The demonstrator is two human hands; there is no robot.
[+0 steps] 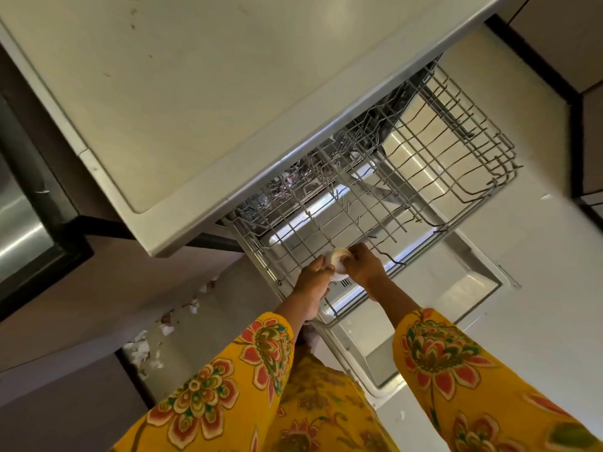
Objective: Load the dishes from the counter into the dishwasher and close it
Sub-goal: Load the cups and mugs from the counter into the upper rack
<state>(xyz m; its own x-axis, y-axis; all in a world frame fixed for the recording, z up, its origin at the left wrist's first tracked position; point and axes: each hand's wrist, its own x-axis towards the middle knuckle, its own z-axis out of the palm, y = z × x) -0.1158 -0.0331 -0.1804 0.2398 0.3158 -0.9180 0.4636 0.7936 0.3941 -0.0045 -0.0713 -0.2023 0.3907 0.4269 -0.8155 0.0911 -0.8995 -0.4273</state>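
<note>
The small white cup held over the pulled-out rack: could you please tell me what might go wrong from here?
1. Both hands, left and right, hold the small white cup at the rack's near edge; released there, it may tip between the wires.
2. The open dishwasher door lies below; a dropped cup could hit it.

There was only one view, from a camera worn on the person's head. It looked steeply down and forward, over both yellow flowered sleeves [208, 389], at the pulled-out dishwasher rack [385, 203] just in front of the body. The counter [182, 93] filled the upper left. The wide lens bent the straight edges.
</note>
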